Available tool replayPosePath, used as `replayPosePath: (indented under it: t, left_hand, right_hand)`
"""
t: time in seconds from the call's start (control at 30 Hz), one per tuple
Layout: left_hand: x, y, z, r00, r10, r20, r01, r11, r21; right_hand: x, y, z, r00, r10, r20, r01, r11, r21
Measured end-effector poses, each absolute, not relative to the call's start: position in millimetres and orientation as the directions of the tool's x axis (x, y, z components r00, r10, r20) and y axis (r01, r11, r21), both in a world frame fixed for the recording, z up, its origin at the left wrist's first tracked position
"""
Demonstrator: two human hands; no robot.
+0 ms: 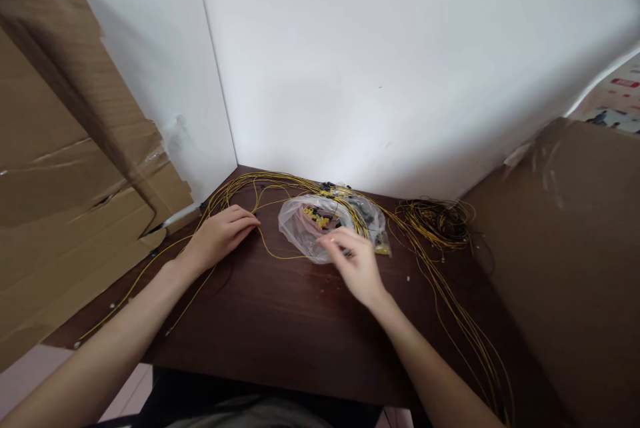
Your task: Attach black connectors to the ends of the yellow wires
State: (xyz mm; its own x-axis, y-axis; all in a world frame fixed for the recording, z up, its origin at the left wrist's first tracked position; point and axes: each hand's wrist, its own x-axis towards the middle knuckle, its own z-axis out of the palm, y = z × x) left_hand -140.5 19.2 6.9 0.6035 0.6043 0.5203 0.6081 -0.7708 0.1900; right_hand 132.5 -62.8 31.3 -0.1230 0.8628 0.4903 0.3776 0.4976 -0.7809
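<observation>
My left hand [223,233] is closed on the left side of the table, its fingertips pinched on a thin yellow wire [274,256]. From those fingers the wire sags across the tabletop toward the bag. My right hand [354,260] is over the near edge of a clear plastic bag [296,228], thumb and fingers pressed together. A tiny yellowish spot shows at its fingertips, too small and blurred to name. Inside the open bag lie small yellow pieces [319,218] and some dark ones.
A long bundle of yellow and black wires [280,178] arcs behind the bag and off the table's right front. Coiled wires [437,223] lie at the back right. Cardboard stands at left [75,168] and right [560,235]; a white panel [380,81] closes the back.
</observation>
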Motion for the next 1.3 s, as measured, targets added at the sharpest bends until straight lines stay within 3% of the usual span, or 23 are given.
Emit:
replayPosePath:
  t: [0.2,0.37,0.63,0.87,1.03,1.17,1.3]
  left_hand:
    - [-142,21,2,0.594,0.612,0.522,0.590,-0.773,0.235]
    - [-143,21,1,0.566,0.633,0.527,0.588,-0.759,0.280]
    - [-142,23,0,0.562,0.653,0.507,0.581,-0.749,0.320]
    - [-142,23,1,0.523,0.693,0.496,0.601,-0.713,0.362]
    - [-143,24,0,0.524,0.695,0.492,0.602,-0.711,0.364]
    - [-143,24,-1,0.519,0.699,0.492,0.603,-0.708,0.368]
    - [-143,25,-1,0.520,0.702,0.487,0.607,-0.704,0.369]
  right_hand:
    - [107,-72,16,-0.512,0.755,0.410,0.570,0.656,-0.495]
    - [103,-74,14,-0.541,0.731,0.417,0.578,0.683,-0.447]
    - [104,-81,26,-0.543,0.602,0.586,0.433,0.798,-0.418]
    - [115,-87,46,-0.285,0.656,0.699,0.234,0.755,-0.613]
    - [133,-77,55,0.091,0.748,0.657,0.001,0.660,-0.751]
    - [163,-59,56,0.369,0.758,0.538,-0.279,0.642,-0.714]
    - [202,-46,57,0.552,0.781,0.293,-0.463,0.579,-0.671]
